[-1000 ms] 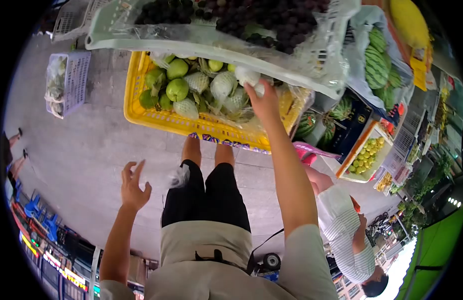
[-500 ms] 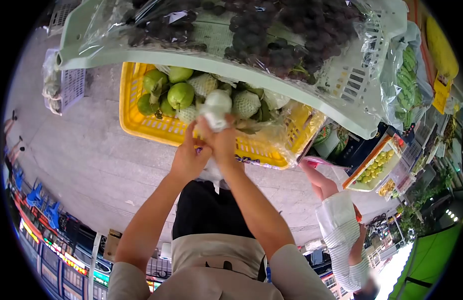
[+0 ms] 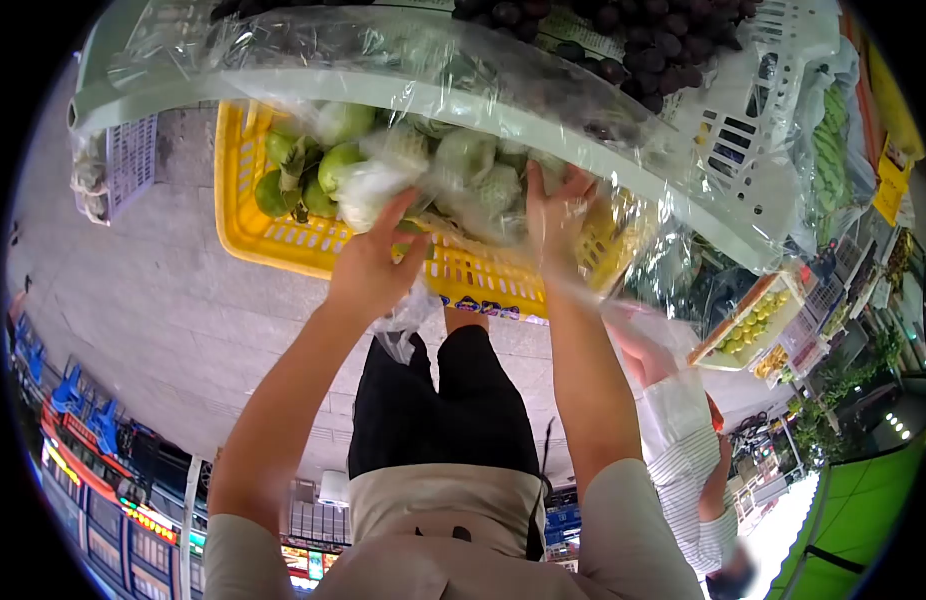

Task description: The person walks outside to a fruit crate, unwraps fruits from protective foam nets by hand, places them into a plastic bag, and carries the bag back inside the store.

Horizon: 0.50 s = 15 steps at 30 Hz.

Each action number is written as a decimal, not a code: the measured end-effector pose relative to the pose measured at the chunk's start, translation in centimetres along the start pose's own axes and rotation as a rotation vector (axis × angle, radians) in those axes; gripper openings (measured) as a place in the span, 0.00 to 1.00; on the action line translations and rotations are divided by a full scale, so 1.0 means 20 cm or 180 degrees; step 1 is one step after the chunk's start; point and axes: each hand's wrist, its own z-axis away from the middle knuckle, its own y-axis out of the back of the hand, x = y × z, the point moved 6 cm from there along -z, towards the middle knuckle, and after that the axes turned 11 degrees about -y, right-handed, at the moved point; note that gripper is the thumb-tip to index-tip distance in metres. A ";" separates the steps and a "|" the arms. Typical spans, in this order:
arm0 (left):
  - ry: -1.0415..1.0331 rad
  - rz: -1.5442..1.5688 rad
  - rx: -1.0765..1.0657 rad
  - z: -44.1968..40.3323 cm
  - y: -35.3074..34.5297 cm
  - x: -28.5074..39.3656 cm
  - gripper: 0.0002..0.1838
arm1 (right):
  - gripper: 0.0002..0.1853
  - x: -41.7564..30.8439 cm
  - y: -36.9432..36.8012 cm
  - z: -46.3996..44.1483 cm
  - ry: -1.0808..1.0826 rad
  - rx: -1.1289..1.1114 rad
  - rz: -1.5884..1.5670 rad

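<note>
A yellow basket [image 3: 283, 255] holds green round fruit [image 3: 341, 165] and several fruits in white foam nets [image 3: 498, 190]. My left hand [image 3: 378, 265] is at its front rim, thumb and fingers apart, fingertips beside a blurred white foam-netted fruit [image 3: 365, 198]. Below that hand hangs a crumpled clear plastic bag [image 3: 408, 318]; what holds it up is hidden. My right hand [image 3: 558, 220] is over the basket's right part, fingers stretched out and touching clear plastic film [image 3: 623, 225]. The film partly covers the fruit.
A pale green crate [image 3: 383, 90] of dark grapes [image 3: 663, 45] overhangs the basket's back. Long green vegetables [image 3: 831, 150] lie in plastic at right, near a box of small yellow fruit [image 3: 753, 325]. A person in a striped top [image 3: 683, 465] stands right. A purple basket [image 3: 123, 165] sits left.
My hands, close together around a white foam-netted fruit before, are now apart. The right hand has moved right and the left slightly up. The view has shifted, and film now spreads over the crate's front.
</note>
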 end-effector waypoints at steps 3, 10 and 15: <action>0.0105 0.0540 0.0011 -0.03 -0.12 -0.03 0.30 | 0.36 0.08 -0.12 -0.05 -0.0016 -0.0493 0.0803; 0.0252 0.0690 -0.0018 0.09 -0.21 -0.29 0.26 | 0.25 0.08 -0.04 -0.02 0.0395 -0.0618 0.0289; -0.0216 0.0154 0.0307 0.17 -0.01 -0.06 0.40 | 0.16 -0.22 0.12 0.27 -0.0334 -0.2317 -0.0070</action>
